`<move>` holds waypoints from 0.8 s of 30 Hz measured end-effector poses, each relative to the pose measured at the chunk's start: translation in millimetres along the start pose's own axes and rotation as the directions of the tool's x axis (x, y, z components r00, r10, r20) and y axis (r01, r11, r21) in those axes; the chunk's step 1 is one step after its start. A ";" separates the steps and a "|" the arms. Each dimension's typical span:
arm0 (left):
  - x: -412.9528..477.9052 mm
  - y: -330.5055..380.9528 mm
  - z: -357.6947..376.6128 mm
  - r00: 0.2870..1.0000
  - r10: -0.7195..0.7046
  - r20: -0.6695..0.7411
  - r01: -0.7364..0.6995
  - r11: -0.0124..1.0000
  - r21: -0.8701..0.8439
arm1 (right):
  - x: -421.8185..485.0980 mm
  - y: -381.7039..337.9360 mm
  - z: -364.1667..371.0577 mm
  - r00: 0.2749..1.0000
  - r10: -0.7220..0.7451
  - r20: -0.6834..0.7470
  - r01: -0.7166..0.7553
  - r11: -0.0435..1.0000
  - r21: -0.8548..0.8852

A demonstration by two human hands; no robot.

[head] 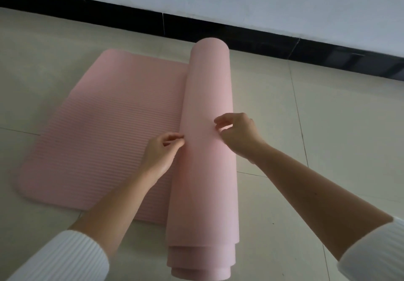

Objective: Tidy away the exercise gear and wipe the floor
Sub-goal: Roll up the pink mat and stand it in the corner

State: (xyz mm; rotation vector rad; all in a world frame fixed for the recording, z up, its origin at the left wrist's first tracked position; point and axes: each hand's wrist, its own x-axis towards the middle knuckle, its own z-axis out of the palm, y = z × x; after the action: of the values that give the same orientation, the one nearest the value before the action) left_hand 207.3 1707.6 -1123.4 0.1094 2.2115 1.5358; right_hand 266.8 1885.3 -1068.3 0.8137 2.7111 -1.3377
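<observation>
A pink exercise mat (113, 132) lies partly rolled on the pale tiled floor (328, 127). Its rolled part (207, 149) forms a thick smooth cylinder running from 6 o'clock at the bottom edge up toward 12 o'clock, ending just short of the black skirting board (240, 33) at the foot of the white wall (262, 1). At the near end of the roll, several stepped layers show, the inner turns poking out a little beyond the outer one. The flat, ribbed part of the mat spreads out from the roll toward 9 o'clock, with rounded corners, resting flat on the tiles.

The left hand (160, 153) sits at the seam where the flat sheet meets the roll, its fingers (175, 137) curled and touching the roll's left side; whether they pinch anything cannot be told. The right hand (238, 136) rests on the roll's right upper side at about 3 o'clock of the cylinder, fingers bent and loosely spread, tips pressing the surface rather than wrapping it. Both forearms are bare, with white ribbed sleeves (65, 259) pushed up toward the elbows.
</observation>
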 end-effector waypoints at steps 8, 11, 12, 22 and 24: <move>-6.8 10.2 -22.0 0.969 -0.075 0.236 0.043 0.989 0.139 | 7.5 -8.8 20.1 0.988 0.125 -0.094 -0.141 0.973 -0.185; -1.5 12.8 -29.8 0.972 -0.095 0.215 0.080 0.994 0.076 | 5.1 -15.4 22.8 0.998 0.050 -0.046 -0.057 0.987 -0.152; -0.8 12.6 -34.1 0.975 -0.056 0.214 0.045 0.998 0.054 | 4.7 -18.8 23.5 0.999 0.029 -0.035 -0.032 0.994 -0.108; 8.4 11.0 -82.4 0.977 0.004 0.212 -0.054 0.972 0.231 | 11.2 -56.5 30.2 0.977 0.173 0.121 -0.211 0.813 0.543; 5.1 9.7 -89.1 0.966 -0.022 0.258 -0.055 0.956 0.287 | 13.7 -54.0 41.2 0.960 0.268 0.083 -0.263 0.762 0.592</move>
State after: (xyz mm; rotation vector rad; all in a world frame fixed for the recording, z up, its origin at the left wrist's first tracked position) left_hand 165.4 1635.2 -1090.9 0.3973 2.2105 1.1188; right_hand 221.6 1833.8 -1057.8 1.1752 2.0398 -2.1377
